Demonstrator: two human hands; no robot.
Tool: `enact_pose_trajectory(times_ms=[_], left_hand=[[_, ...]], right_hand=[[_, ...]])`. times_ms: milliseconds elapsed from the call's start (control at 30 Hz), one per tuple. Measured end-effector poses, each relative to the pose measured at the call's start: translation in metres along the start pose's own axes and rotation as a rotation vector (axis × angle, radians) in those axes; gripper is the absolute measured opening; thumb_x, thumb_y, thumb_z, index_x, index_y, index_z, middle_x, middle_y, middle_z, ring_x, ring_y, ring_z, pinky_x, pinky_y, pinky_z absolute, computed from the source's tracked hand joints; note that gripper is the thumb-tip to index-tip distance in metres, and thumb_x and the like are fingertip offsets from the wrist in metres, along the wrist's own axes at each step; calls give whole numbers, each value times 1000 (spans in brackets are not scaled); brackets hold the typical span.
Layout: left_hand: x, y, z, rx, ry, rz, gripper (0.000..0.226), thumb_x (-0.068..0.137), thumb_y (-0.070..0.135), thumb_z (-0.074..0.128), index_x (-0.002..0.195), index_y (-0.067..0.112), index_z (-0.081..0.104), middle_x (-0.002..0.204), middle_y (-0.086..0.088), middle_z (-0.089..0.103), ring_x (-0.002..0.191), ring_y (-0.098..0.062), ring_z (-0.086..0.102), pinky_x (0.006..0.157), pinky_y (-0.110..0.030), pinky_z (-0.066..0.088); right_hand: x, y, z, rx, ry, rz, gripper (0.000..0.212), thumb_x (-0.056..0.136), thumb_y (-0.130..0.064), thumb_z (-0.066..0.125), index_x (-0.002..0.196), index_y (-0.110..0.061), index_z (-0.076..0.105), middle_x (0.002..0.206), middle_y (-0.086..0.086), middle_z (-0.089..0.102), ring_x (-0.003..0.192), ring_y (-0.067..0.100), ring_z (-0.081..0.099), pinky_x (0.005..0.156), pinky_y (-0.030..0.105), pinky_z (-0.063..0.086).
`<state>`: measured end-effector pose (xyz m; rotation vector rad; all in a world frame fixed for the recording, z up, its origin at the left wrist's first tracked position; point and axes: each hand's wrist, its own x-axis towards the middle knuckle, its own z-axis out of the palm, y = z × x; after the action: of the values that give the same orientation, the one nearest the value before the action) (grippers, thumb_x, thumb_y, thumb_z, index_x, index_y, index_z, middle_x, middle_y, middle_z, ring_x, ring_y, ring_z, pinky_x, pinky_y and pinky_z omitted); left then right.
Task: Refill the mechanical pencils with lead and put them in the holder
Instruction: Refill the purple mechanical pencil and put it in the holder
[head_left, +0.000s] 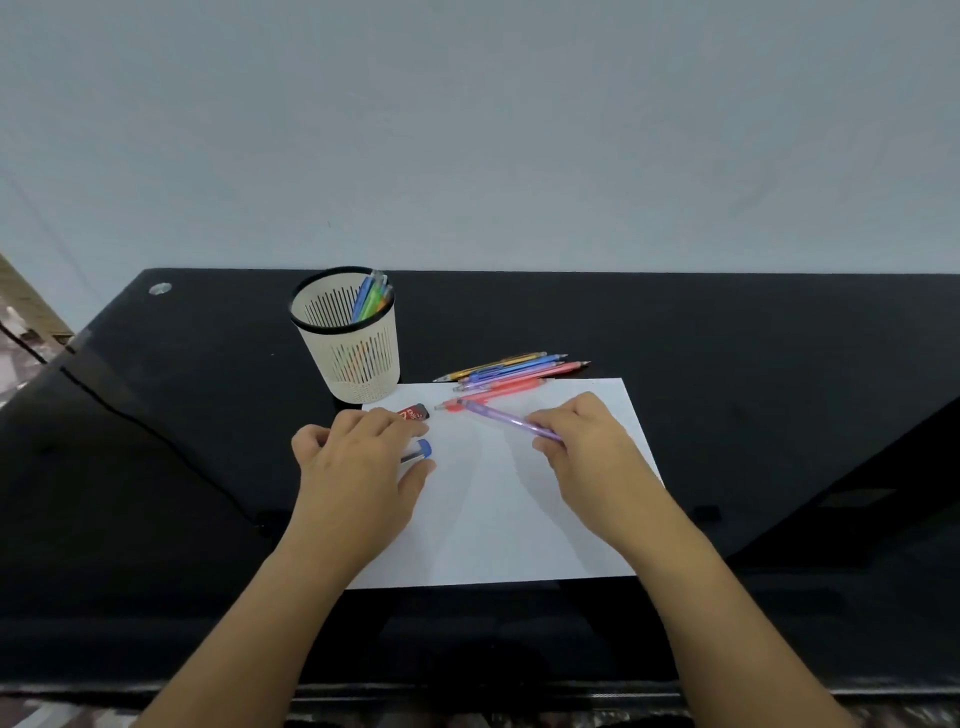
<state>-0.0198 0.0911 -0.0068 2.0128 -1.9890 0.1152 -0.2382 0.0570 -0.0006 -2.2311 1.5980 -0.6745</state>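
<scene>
Head view: holder (345, 338) at the paper's (493, 530) ten o'clock keeps filled pencils (371, 299) aside. Left hand (358, 457) covers the lead tube (422, 449), grip unclear. Right hand (582, 441) pinches a purple pencil (506, 420), probably for refilling. Spare pencils (514, 370) wait at twelve.

A plain pale wall (467, 130) is filling the upper part of the frame, while a glossy black desk (727, 338) is spreading across the lower half, with a dark cable (156, 440) trailing along its left side.
</scene>
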Motion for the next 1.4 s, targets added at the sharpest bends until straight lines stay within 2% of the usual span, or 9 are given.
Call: enact_pose_trajectory(times_ms=[100,167,300,467,567,767,900,1300,1400], left_hand=[[-1,-3,-3,14,-27,3,34,88,45,59,122,37,58,121,15,57,116,-11,46,91,-35,21],[-1,-5,-5,17,-21,6,35,87,46,60,121,37,59,120,15,58,115,-12,47,90,-36,22],[4,-7,-7,35,-40,-11,38,90,49,55,126,40,54,125,17,54,119,-10,42,92,-34,20],[16,-19,-12,45,-34,-61,40,87,50,58,125,40,54,125,18,54,120,-10,43,95,-37,22],[24,-28,-18,55,-26,-96,41,87,48,59,126,40,53,128,17,53,122,-10,42,96,-37,22],[36,-52,-32,58,152,-190,27,81,40,69,104,28,62,107,6,62,100,-16,57,90,-41,30],[47,-68,-42,59,186,-233,35,82,43,68,110,25,59,109,3,62,101,-19,58,91,-45,34],[52,-95,-54,109,225,-89,41,82,37,69,119,25,58,113,2,62,108,-22,56,91,-45,32],[58,-99,-54,155,279,18,37,80,27,74,115,23,64,110,-1,64,104,-25,58,86,-45,32]], right_hand=[[-6,-1,2,-114,13,-50,27,95,-26,55,119,-19,63,98,-4,48,85,12,48,74,25,46],[-8,-3,1,-182,66,-118,22,91,-26,60,111,-21,67,88,-3,52,77,14,48,64,28,44],[-8,-7,-5,-219,26,-64,18,100,-33,37,111,-26,50,81,-8,48,67,12,42,54,21,30],[7,-8,-10,-79,23,27,13,101,-27,34,105,-23,46,88,-8,51,73,13,48,61,27,43],[26,-8,-9,-90,172,-46,16,98,-23,47,112,-19,55,105,-2,54,83,12,50,67,28,51],[60,-18,-10,-60,339,-79,18,96,-20,52,112,-21,60,106,-1,53,87,14,48,67,36,53],[74,-26,-10,-59,358,-112,19,95,-19,54,112,-19,63,104,2,57,85,15,49,67,36,53],[112,-78,2,-149,331,-186,27,92,-16,58,118,-21,63,104,8,55,88,20,49,67,34,51],[118,-91,4,-239,293,-229,36,89,-8,60,122,-21,61,106,11,53,92,23,47,68,27,40]])
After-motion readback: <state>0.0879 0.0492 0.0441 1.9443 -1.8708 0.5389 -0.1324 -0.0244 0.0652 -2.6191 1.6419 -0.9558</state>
